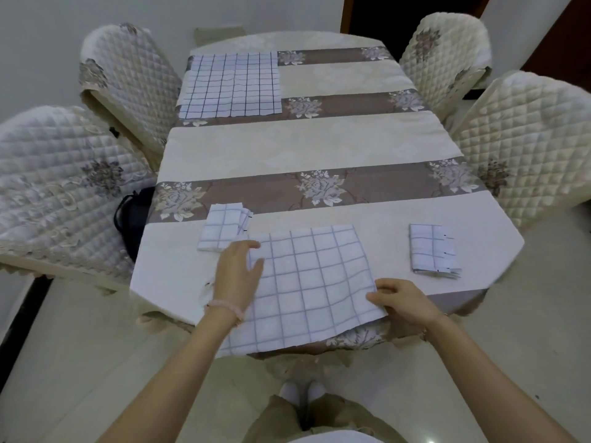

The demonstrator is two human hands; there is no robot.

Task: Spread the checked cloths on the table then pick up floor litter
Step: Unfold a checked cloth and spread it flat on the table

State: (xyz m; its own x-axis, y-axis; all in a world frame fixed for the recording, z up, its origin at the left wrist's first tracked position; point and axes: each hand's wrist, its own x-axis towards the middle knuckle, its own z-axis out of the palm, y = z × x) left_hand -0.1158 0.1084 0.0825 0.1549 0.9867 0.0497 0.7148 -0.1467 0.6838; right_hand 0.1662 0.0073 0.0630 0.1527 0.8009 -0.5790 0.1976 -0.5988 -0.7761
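near cloth [307,282]: opened out at near edge of table [319,145], front part hangs over edge.
L hand [238,271]: fingers straight, flat on its left side.
R hand [404,300]: thumb + fingers pinch its right edge.
far cloth [232,86]: spread flat, table's far-left corner.
left folded cloth [222,230]: table's near-left, just beside L hand.
right folded cloth [433,251]: table's near-right.

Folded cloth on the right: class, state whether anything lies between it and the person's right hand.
Nothing visible does. Only bare tablecloth separates the folded cloth from the right hand, which is itself occupied, pinching the edge of the open cloth.
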